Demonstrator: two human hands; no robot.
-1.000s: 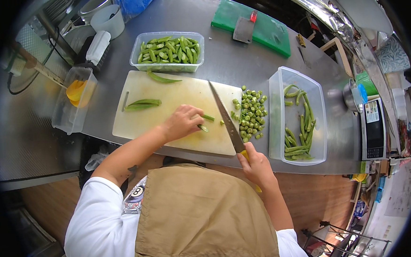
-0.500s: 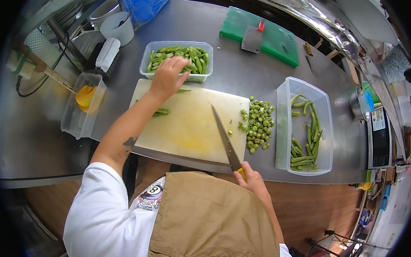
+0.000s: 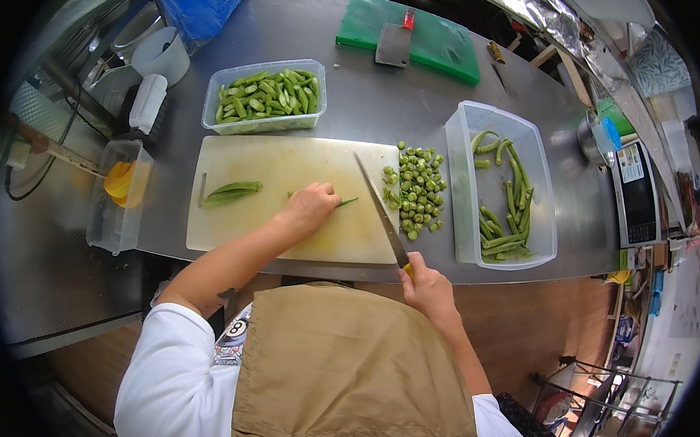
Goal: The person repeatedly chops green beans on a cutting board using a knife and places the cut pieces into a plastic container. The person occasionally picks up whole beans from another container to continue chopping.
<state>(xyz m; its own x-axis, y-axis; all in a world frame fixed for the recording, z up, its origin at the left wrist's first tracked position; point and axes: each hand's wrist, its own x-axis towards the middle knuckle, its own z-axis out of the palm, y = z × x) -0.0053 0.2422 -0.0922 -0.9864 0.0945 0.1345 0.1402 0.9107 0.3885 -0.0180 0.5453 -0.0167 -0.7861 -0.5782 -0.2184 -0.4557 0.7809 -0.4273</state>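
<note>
On the white cutting board (image 3: 274,163), my left hand (image 3: 311,210) is closed over an okra pod (image 3: 348,201), whose pointed tip sticks out to the right. Further left on the board lie whole okra pods (image 3: 232,191), close together. My right hand (image 3: 431,292) grips the yellow handle of a long knife (image 3: 382,212). Its blade slants up and left over the board's right edge, apart from the pod. Beside the blade is a pile of cut okra caps (image 3: 420,186). A clear tub (image 3: 266,125) of cut okra pieces stands behind the board.
At the right stands a clear plastic bin (image 3: 544,198) with long okra pods in it. A cleaver (image 3: 393,46) rests on a green cutting board (image 3: 443,40) at the back. A small container (image 3: 103,225) with something yellow sits at the left, near a white bucket (image 3: 162,60).
My left hand has come back from the tub of cut okra to the middle of the board and now holds a pod there. The knife stays in my right hand.
</note>
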